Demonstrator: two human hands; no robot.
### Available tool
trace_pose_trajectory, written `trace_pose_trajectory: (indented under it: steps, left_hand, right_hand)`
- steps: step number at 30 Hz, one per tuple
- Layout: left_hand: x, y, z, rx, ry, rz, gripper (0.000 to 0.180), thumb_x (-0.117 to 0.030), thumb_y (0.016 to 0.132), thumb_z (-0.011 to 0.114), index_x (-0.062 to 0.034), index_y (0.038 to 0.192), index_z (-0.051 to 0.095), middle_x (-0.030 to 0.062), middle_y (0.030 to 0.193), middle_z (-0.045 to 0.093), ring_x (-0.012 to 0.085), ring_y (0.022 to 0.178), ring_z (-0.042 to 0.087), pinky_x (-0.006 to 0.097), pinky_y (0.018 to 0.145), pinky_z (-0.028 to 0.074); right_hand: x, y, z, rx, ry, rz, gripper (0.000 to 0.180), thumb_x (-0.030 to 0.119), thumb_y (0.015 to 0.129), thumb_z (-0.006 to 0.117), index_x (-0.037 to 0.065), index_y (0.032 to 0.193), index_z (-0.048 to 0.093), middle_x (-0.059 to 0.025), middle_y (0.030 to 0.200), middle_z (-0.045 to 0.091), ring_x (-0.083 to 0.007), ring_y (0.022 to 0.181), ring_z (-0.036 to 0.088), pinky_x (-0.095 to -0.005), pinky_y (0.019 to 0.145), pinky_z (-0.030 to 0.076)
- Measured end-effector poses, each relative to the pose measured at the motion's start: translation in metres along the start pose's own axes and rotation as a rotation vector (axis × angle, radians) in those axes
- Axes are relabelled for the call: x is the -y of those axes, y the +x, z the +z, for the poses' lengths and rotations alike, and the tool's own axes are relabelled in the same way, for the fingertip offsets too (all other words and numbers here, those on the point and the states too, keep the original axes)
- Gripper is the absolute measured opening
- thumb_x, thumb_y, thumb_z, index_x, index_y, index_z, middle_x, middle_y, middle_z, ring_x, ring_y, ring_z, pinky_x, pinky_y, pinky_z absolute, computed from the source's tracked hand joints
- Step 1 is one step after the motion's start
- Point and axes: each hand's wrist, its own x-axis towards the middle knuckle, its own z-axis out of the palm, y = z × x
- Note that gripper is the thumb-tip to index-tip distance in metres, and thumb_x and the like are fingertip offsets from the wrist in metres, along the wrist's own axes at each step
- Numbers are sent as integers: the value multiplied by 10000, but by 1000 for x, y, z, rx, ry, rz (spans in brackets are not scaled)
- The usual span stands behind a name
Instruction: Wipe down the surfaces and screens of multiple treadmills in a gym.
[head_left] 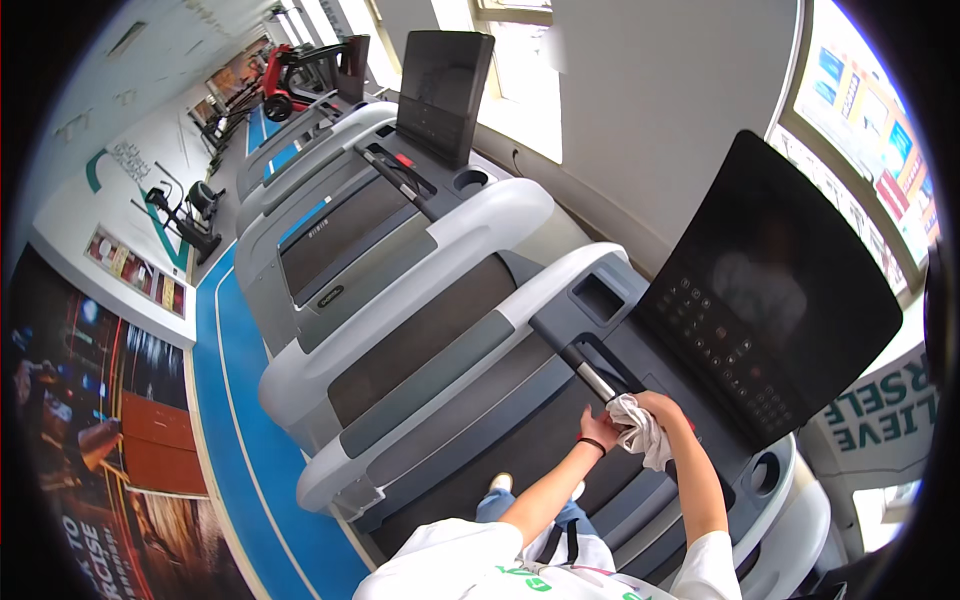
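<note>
I stand on a treadmill, with a crumpled white cloth (645, 436) bunched around its front handlebar (597, 381). My right hand (660, 406) is closed over the cloth from the console side, its fingertips hidden in the folds. From the other side my left hand (597, 428), with a dark red band at the wrist, presses against the cloth's left edge; its fingers are partly hidden behind the cloth and bar. Beyond the handlebar rises the treadmill's dark console screen (775, 290), tilted, with rows of touch buttons along its lower part.
Cup holders (766, 474) sit in the console's sides. More treadmills (400, 240) stand in a row to the left, with a blue floor strip (235, 400) behind them. An elliptical trainer (185, 215) stands farther off. A wall and windows (520, 90) lie ahead.
</note>
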Motion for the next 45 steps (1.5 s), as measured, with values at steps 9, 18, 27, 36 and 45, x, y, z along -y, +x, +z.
trace_pose_trajectory:
  steps: [9,18,27,36,45]
  left_hand:
    - [-13,40,-70,-755,294,66,245,-100,924,400,24,838,594,142,788,654,274,825,648,360,812,536]
    - [-10,14,1,31,587,17,254,5,922,433,23,1169,486,151,1142,569,249,1053,579,374,930,488]
    - [-9,46,-39,66,925,92,297,-8,862,539,-25,1158,532,78,1086,606,203,957,618,331,789,524]
    - [-135,-17,-57,344,2002,353,221,-225,838,538,-66,909,675,100,887,669,213,819,636,341,715,492]
    - [-161,-105,-7,-101,1139,-90,325,-312,921,487,-123,1181,536,57,1109,623,190,986,604,310,784,466]
  right_hand:
    - [30,-18,-14,189,180,74,287,332,796,635,65,874,709,-74,819,669,-163,662,600,-342,618,491]
    - [-16,21,-8,60,141,-3,285,273,757,696,2,849,699,-83,814,669,-153,685,596,-342,613,486]
    - [-16,-3,-1,70,250,-79,267,263,766,702,8,846,701,-91,797,660,-140,663,601,-335,574,486]
    - [-14,-140,-47,-674,765,-667,223,179,920,523,12,1026,626,-10,769,620,-44,717,542,-232,607,434]
    - [-143,-112,68,-1136,-414,-545,475,278,735,675,107,1163,561,-109,1170,544,-254,1130,497,-462,1017,291]
